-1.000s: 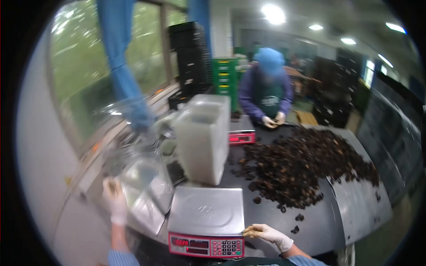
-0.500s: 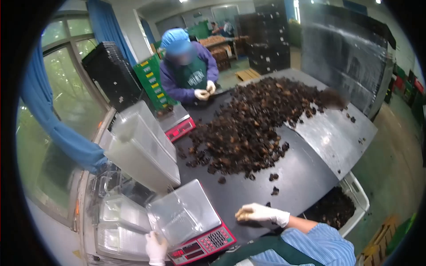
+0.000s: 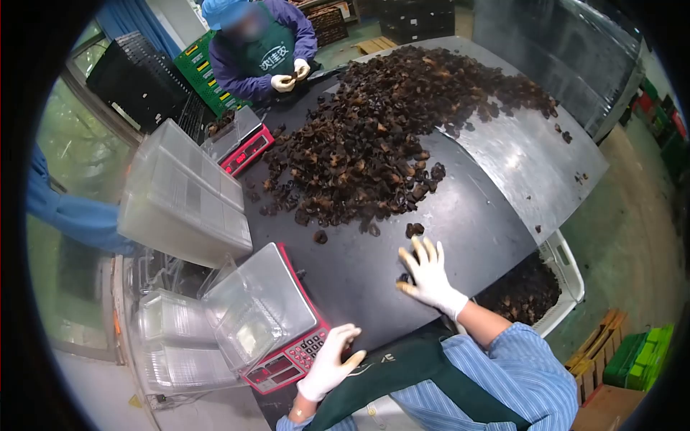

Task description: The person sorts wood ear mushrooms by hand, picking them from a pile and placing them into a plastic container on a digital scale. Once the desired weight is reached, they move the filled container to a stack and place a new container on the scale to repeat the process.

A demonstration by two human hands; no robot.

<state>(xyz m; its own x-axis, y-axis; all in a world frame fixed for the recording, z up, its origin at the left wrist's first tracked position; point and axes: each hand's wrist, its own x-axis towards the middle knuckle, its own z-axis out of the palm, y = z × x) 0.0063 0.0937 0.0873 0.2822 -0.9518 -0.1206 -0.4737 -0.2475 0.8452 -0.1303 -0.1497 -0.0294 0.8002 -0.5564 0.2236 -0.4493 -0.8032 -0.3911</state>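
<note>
The dark-topped table (image 3: pixel 474 208) took up the whole middle of the view, and what a spread lay across it! A heap of dark wood-ear-like fungus (image 3: pixel 366 144) ran over its far half, probably banked there so both workers could reach it. At the far edge stood a co-worker (image 3: pixel 262 57), gloved hands together near the pile.

Over on the left, a tall stack of clear plastic containers (image 3: pixel 183 194) leaned beside the near red-framed digital scale (image 3: pixel 291 316), presumably within easy reach. On that scale's pan sat a clear plastic box (image 3: pixel 248 320), tilted towards the pan's left side, no fungus visible inside.

Now the gloves! The right hand (image 3: pixel 433 281) was spread wide, palm down over the bare stretch of table, seemingly opened to gather strays. The left hand (image 3: pixel 327 366) hung just beside the scale's keypad, fingers curled but thumb well apart, gripping nothing visible.

Smallest of all, one loose fungus piece (image 3: pixel 414 230) lay just beyond the right fingertips, another (image 3: pixel 404 279) between thumb and forefinger, whether pinched one couldn't tell.
</note>
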